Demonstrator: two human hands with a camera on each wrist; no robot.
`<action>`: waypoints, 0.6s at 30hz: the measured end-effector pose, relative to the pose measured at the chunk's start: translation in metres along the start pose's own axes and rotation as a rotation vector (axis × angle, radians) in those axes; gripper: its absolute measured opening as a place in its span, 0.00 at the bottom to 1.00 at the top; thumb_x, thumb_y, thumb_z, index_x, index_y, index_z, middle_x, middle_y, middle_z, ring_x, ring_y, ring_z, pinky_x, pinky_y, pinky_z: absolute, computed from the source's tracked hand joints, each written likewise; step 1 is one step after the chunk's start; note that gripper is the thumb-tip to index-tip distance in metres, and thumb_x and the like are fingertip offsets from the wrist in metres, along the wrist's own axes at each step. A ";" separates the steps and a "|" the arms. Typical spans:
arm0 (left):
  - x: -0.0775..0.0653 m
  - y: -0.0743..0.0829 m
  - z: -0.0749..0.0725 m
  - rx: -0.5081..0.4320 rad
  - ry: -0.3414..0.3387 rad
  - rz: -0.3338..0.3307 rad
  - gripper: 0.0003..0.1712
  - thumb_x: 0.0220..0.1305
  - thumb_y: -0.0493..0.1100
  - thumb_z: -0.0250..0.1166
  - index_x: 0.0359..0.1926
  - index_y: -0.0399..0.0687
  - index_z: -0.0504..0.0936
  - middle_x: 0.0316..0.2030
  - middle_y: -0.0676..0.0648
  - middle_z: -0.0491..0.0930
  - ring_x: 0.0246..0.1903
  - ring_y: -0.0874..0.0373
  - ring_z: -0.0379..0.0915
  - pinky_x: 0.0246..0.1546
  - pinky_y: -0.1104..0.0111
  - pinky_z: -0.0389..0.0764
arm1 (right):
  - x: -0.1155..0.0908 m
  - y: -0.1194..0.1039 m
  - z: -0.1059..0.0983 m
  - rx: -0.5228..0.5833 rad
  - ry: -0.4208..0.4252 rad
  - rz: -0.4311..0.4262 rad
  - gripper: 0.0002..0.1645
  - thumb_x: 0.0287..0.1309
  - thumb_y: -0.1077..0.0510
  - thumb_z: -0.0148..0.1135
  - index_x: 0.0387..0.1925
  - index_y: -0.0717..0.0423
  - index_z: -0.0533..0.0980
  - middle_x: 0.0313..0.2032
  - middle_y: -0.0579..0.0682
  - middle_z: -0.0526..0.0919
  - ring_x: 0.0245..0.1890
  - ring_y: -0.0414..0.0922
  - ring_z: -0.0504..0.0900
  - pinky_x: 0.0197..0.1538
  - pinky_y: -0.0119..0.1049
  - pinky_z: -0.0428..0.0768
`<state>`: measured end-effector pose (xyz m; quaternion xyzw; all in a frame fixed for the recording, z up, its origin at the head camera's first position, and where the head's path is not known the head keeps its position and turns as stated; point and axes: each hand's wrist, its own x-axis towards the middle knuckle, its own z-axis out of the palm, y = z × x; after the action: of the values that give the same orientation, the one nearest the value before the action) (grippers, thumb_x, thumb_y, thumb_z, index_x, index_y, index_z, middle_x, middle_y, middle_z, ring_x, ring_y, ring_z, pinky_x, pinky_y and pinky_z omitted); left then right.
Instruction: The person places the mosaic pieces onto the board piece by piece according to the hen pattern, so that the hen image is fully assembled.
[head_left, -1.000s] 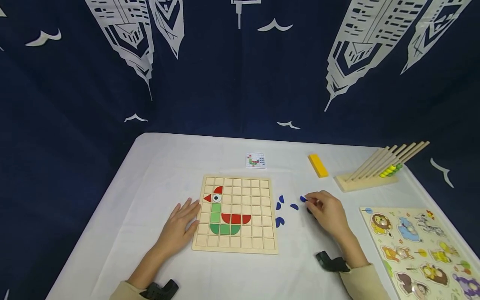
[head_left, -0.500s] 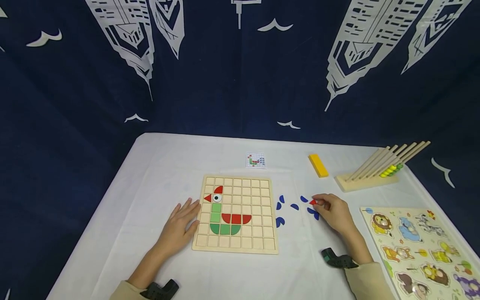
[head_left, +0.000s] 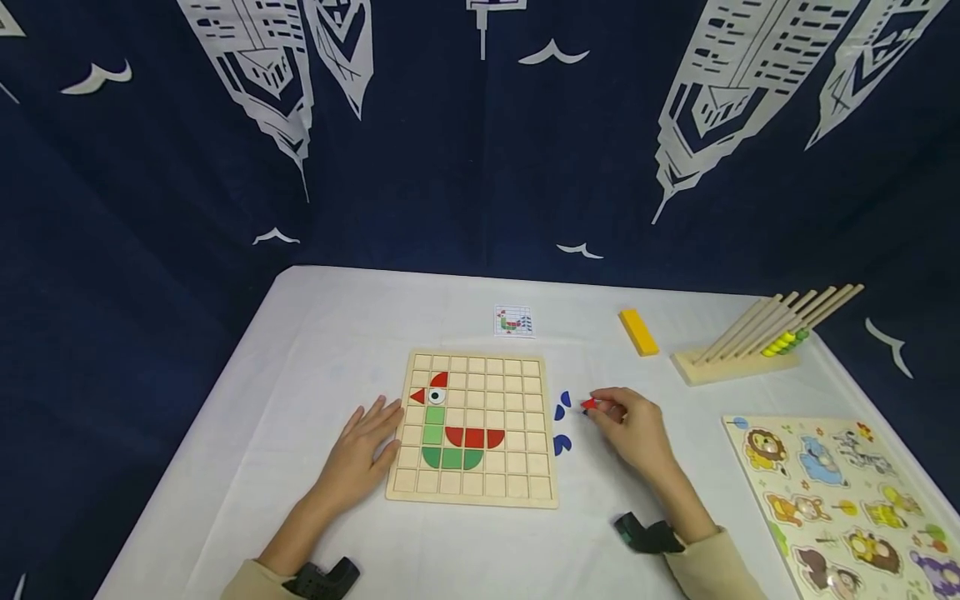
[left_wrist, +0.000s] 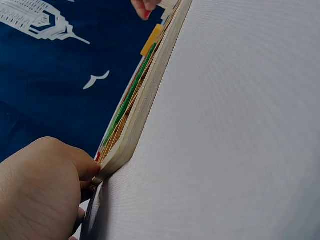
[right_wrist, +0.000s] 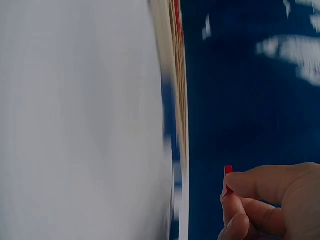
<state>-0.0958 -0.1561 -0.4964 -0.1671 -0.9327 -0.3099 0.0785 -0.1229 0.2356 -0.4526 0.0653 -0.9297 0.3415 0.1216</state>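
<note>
On my head feed the change is in the right hand (head_left: 633, 429). Half a second ago it had the small red piece (head_left: 588, 404) over at the right, among the loose ones; now it has come left, and the piece is near the board (head_left: 495, 485) yet apart from its right edge. Thumb and fingers pinch the piece closely, and from the right wrist view I take it to be lifted off the table (head_left: 330, 333). The hand now hides the spot where more loose pieces lay, so I cannot tell how they lie; a few blue pieces (head_left: 562, 446) show between it and the board.

The left hand (head_left: 356, 458) hasn't shifted. Its fingers are spread and relaxed, touching the board's left edge and gripping nothing that I can make out; I judge it is steadying the board.

Nothing on the board has altered: the red pieces (head_left: 474, 437), the green pieces (head_left: 452, 458) and the eye piece (head_left: 436, 397) sit as they did, making a bird shape at left and middle. The cells along the near row and the right side are bare. For the work in hand, I read the change as a piece picked out but not yet seated. The card (head_left: 514, 321) beyond the far edge shows a similar bird, too small for me to check cell by cell.
</note>
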 end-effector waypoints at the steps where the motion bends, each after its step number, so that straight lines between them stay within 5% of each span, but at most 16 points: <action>1: 0.000 0.000 0.000 0.001 -0.002 0.001 0.26 0.64 0.37 0.63 0.63 0.34 0.74 0.66 0.40 0.70 0.72 0.44 0.58 0.72 0.45 0.52 | -0.003 -0.011 0.007 0.037 -0.022 -0.024 0.11 0.48 0.68 0.72 0.38 0.62 0.83 0.25 0.47 0.79 0.22 0.36 0.68 0.24 0.26 0.68; 6: 0.000 0.001 0.001 0.000 -0.001 0.002 0.26 0.64 0.37 0.62 0.63 0.34 0.74 0.66 0.40 0.70 0.72 0.44 0.57 0.73 0.45 0.51 | -0.018 -0.068 0.045 0.161 -0.173 -0.205 0.11 0.44 0.68 0.72 0.35 0.59 0.84 0.24 0.42 0.78 0.21 0.31 0.68 0.22 0.24 0.69; 10: 0.000 0.001 0.001 0.001 0.003 0.005 0.26 0.64 0.37 0.62 0.63 0.34 0.74 0.66 0.40 0.70 0.71 0.44 0.58 0.72 0.45 0.52 | -0.032 -0.104 0.070 0.139 -0.267 -0.303 0.10 0.43 0.67 0.71 0.32 0.55 0.84 0.24 0.38 0.77 0.21 0.28 0.66 0.24 0.21 0.68; 18: 0.000 0.001 0.000 0.004 0.000 0.000 0.26 0.65 0.37 0.63 0.63 0.35 0.74 0.66 0.41 0.70 0.72 0.45 0.58 0.72 0.45 0.52 | -0.044 -0.123 0.093 0.074 -0.344 -0.333 0.09 0.44 0.65 0.72 0.31 0.54 0.84 0.22 0.39 0.77 0.21 0.27 0.65 0.26 0.20 0.65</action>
<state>-0.0953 -0.1558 -0.4959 -0.1668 -0.9333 -0.3082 0.0786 -0.0725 0.0830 -0.4568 0.2793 -0.8999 0.3346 0.0136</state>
